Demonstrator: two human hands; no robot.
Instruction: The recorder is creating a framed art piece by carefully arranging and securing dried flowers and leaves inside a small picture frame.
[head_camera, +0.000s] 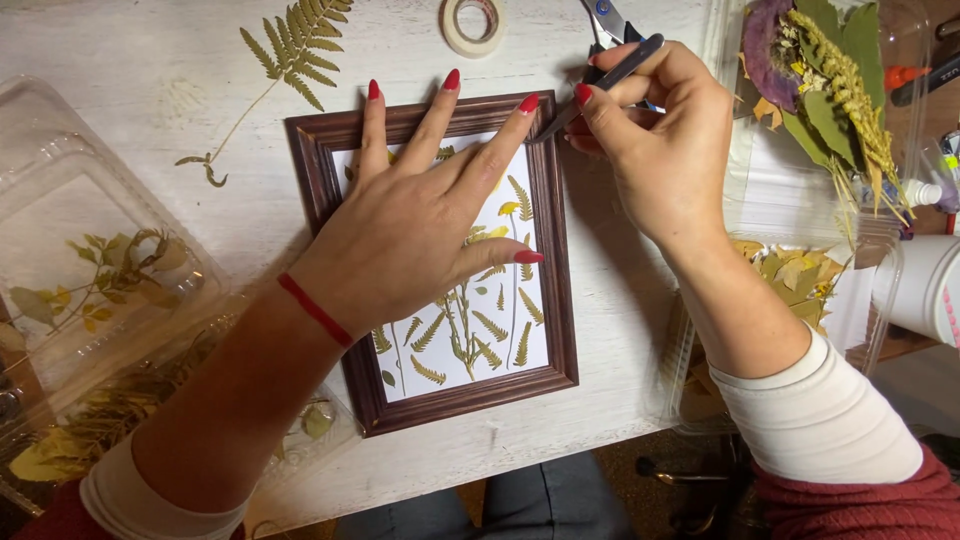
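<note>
Left hand (420, 235) flat on frame (560, 300); right hand (660, 150) pinches tweezers (610, 80); clear box (60, 190) left.

My nails are painted red; cream cuffs under dark red sleeves, a red thread band (314, 309) at my left wrist.

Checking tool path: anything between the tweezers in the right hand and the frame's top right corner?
Nothing visible. The right hand holds the tweezers with the tip right at the top right corner of the frame. The left hand lies flat on the pressed ferns, its fingertips beside that corner, not across it.
</note>
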